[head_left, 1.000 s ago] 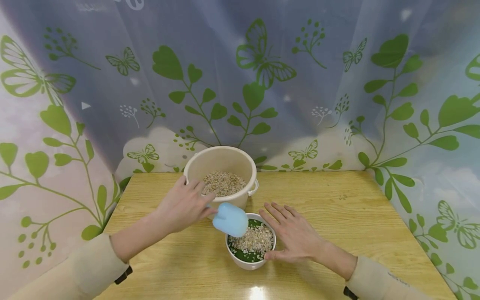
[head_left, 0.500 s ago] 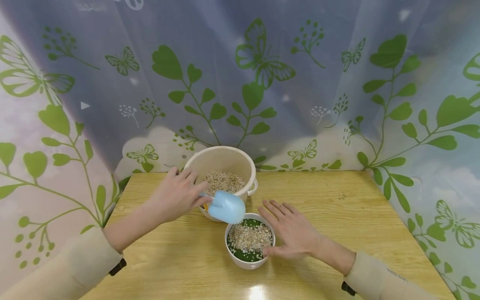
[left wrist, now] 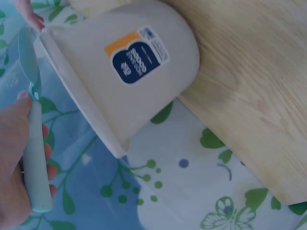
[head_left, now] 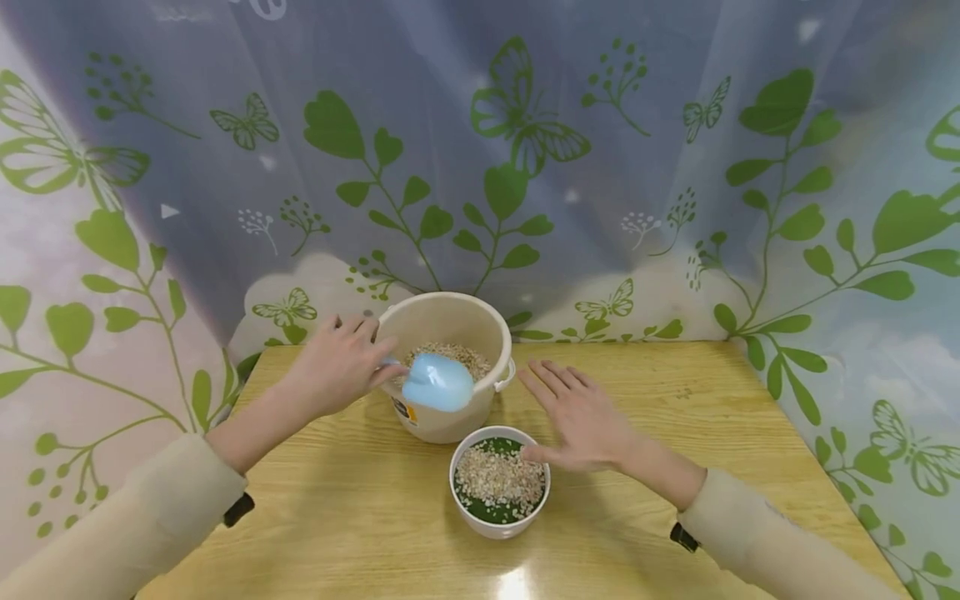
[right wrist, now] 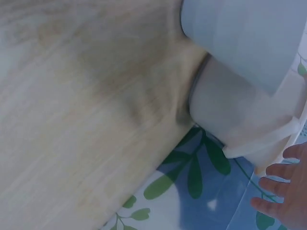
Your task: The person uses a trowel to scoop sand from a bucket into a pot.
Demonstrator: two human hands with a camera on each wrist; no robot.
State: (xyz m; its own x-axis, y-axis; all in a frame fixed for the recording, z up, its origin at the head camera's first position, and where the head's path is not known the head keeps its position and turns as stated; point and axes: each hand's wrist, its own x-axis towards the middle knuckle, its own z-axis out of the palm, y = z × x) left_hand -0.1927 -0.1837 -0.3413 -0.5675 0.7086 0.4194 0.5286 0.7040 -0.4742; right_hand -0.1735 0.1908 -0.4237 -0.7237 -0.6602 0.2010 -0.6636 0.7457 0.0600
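Grain (head_left: 495, 475) in bucket (head_left: 442, 423) and bowl (head_left: 497, 530), left hand (head_left: 336, 367) round scoop (head_left: 440, 384), right hand (head_left: 585, 427) straight-fingered.

A left hand (head_left: 333, 368) and a right hand (head_left: 587, 427) make two. One blue scoop (head_left: 442, 383), one bucket (head_left: 450, 422), one bowl (head_left: 498, 529) and one table (head_left: 667, 392) are counted, with two heaps of pale bits (head_left: 498, 479).

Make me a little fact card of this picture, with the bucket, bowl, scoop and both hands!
Bucket: beige, pale bits inside
Bowl: white outside, green inside, pale bits in it
Scoop: light blue
Left hand: holds the scoop
Right hand: fingers straight, holds nothing
Table: wood-patterned
Backdrop: leaves and butterflies
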